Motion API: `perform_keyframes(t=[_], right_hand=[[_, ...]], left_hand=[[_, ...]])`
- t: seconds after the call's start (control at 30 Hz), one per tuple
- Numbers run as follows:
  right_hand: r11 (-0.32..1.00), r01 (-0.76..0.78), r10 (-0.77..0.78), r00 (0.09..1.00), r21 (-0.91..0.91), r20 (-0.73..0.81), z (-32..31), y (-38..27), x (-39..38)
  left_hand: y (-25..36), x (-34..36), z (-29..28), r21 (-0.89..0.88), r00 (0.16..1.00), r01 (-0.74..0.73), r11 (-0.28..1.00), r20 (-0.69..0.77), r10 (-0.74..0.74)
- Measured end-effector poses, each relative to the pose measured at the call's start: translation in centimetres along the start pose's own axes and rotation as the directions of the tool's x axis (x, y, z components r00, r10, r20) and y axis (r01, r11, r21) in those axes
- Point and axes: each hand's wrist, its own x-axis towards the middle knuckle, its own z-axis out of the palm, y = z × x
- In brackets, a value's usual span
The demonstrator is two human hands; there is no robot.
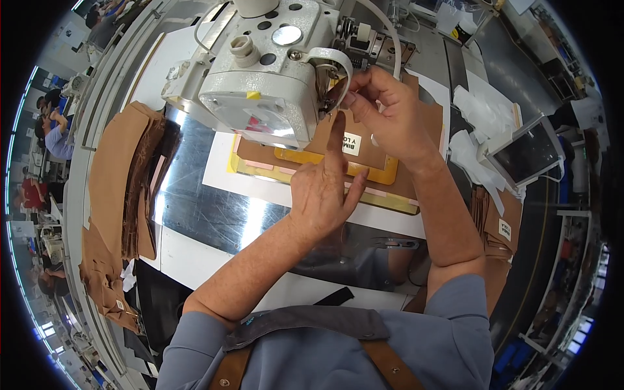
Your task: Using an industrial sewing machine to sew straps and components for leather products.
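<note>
A large white industrial sewing machine stands ahead of me. My right hand is raised at the right side of its head, near the needle parts. Thumb and forefinger there are pinched together; whatever lies between them is too fine to make out. Just below, my left hand points its forefinger up toward the same spot, thumb held apart, other fingers curled. Nothing shows in its grasp. Under both hands lies a brown flat piece with a white label, on a yellow template.
Stacked brown pieces lie at the left on the shiny metal plate. More brown pieces sit at the right, below a tilted screen and crumpled white material. Other people work far left.
</note>
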Motion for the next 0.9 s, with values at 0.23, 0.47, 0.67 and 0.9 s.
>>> perform_keyframes(t=[0.23,0.47,0.67,0.9], right_hand=[[0.951,-0.046,0.019,0.996,0.304,0.091,-0.1,-0.9,0.1],[0.978,-0.054,0.008,0.974,0.202,0.226,-1.2,-0.9,0.6],[0.992,-0.03,0.017,0.994,0.124,0.107,-0.7,-0.7,0.6],[0.997,0.051,-0.045,0.993,-0.053,0.108,-0.9,-0.6,1.2]], left_hand=[[-0.6,0.2,-0.1,0.04,0.996,0.09,0.995,-0.003,-0.089],[-1.2,-0.1,0.5,0.072,0.997,0.057,0.996,-0.061,-0.052],[-1.5,0.1,0.5,0.079,0.996,0.091,0.993,-0.016,-0.09],[-1.3,0.4,0.3,0.067,0.997,0.057,0.996,-0.057,-0.053]])
